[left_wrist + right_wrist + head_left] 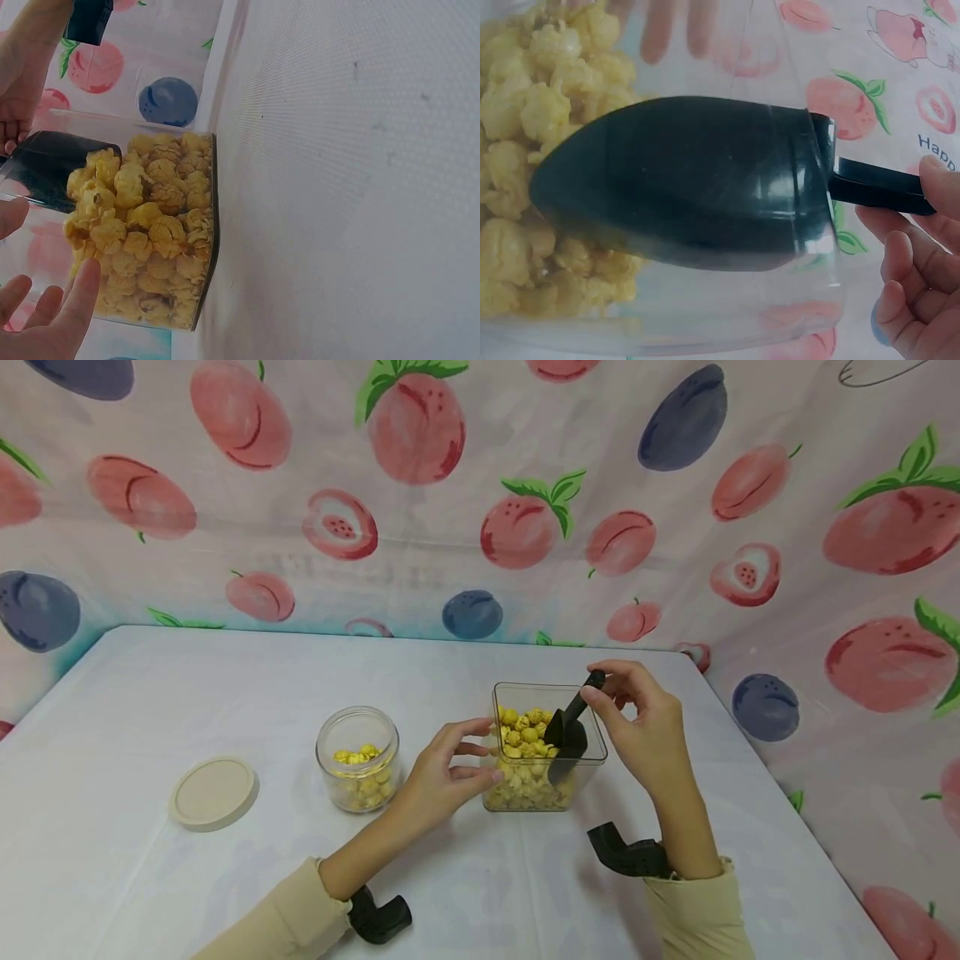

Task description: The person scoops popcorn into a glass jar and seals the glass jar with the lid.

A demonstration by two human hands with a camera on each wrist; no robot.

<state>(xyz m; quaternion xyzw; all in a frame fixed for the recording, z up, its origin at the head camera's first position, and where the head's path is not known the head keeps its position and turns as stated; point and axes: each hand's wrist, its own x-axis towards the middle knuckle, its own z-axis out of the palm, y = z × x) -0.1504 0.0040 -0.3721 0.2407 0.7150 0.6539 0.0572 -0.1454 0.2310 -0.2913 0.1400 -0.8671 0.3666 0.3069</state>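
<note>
Black plastic scoop point(567, 735): blade tip buried in the yellow popcorn point(525, 727), hidden in head view. Left wrist view cuts off the clear square plastic container point(202, 225) at its left edge. Right wrist view shows only blurred fingertips point(660, 30) through the container wall.

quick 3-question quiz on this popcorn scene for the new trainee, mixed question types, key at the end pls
1. True or false: the right hand pinches the handle of the black scoop, whose bowl is inside the square container.
2. Multiple choice: the beige lid lies (A) on the round jar, (B) on the table left of the round jar, (C) in the square container.
3. Fill in: the left hand touches the side of the ____ with its fingertips.

Key
1. True.
2. B; the round jar stands open, with some popcorn in it.
3. Square container.
</note>
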